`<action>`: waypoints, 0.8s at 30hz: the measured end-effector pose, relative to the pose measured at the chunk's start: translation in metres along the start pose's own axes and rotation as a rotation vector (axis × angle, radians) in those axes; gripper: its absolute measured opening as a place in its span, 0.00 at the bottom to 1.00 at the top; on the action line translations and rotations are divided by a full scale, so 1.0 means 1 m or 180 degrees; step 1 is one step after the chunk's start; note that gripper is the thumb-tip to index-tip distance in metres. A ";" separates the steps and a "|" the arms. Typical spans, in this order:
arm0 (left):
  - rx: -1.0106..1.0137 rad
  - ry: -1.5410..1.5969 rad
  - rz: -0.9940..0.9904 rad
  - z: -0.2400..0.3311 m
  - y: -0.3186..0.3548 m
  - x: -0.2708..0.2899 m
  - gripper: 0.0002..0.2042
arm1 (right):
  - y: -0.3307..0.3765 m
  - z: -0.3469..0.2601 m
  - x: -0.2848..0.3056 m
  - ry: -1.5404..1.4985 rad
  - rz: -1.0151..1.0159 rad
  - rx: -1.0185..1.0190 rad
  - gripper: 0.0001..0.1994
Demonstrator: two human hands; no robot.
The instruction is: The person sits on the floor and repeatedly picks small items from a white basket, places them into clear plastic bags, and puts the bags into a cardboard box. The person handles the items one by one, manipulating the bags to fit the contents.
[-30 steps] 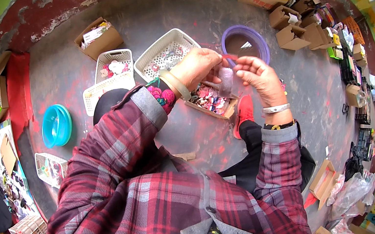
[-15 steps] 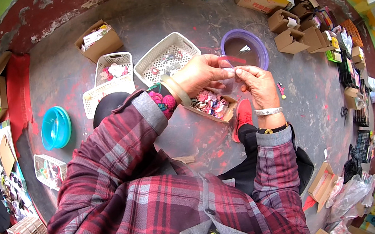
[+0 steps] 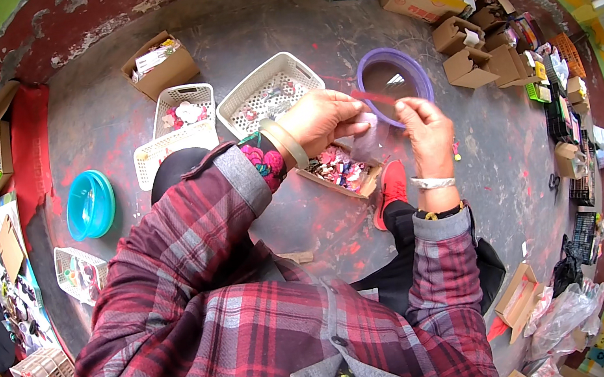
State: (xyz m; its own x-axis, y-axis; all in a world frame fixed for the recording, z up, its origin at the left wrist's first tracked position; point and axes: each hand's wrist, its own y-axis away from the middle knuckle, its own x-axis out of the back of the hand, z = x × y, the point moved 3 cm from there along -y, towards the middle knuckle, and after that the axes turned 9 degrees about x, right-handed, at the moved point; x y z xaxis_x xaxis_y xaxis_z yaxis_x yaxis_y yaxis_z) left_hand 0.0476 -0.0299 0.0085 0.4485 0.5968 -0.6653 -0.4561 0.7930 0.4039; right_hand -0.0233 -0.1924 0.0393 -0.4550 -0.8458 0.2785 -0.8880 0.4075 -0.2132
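Note:
In front of me my left hand (image 3: 324, 118) is closed, pinching a clear plastic film (image 3: 369, 144) that hangs below its fingers. A thin red strip (image 3: 373, 96) spans the gap from those fingertips to my right hand (image 3: 426, 129). The thumb and forefinger of the right hand are pressed together at the strip's other end. Whether strip and film are one piece I cannot tell. Beneath the hands is an open cardboard box (image 3: 343, 171) of small pink, red and dark pieces. A purple basin (image 3: 424, 80) of murky liquid lies just beyond the right hand.
White perforated baskets (image 3: 238, 91) with small pieces stand ahead and left, near a cardboard box (image 3: 174, 70). Teal basins (image 3: 91, 205) sit at the left. Cartons (image 3: 467, 65) and black crates line the right wall. My red shoe (image 3: 394, 193) is beside the box of pieces.
My right hand has moved right and slightly down, away from the left. The red strip now stretches between them, and the clear film hangs lower beneath my left hand.

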 end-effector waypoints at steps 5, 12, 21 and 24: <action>0.0008 -0.0194 0.0029 -0.005 0.001 -0.004 0.10 | 0.011 -0.049 -0.014 0.1573 -0.0318 0.2122 0.06; 0.0051 -0.1313 0.0098 -0.008 0.003 -0.015 0.10 | 0.016 -0.036 -0.025 0.2351 -0.0586 0.2511 0.04; -0.0581 -0.2912 0.0350 -0.002 0.007 -0.015 0.11 | 0.018 -0.040 -0.032 0.2684 -0.0463 0.2708 0.02; -0.0865 -0.3215 0.0450 -0.005 0.004 -0.013 0.11 | 0.013 -0.035 -0.027 0.2129 -0.0380 0.2400 0.02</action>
State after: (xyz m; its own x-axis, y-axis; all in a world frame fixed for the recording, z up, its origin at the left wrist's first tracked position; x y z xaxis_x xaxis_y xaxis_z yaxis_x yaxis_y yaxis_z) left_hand 0.0364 -0.0352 0.0159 0.7526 0.6053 0.2591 -0.6549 0.7289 0.1996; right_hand -0.0249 -0.1527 0.0616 -0.5154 -0.4064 0.7545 -0.7616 -0.1863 -0.6206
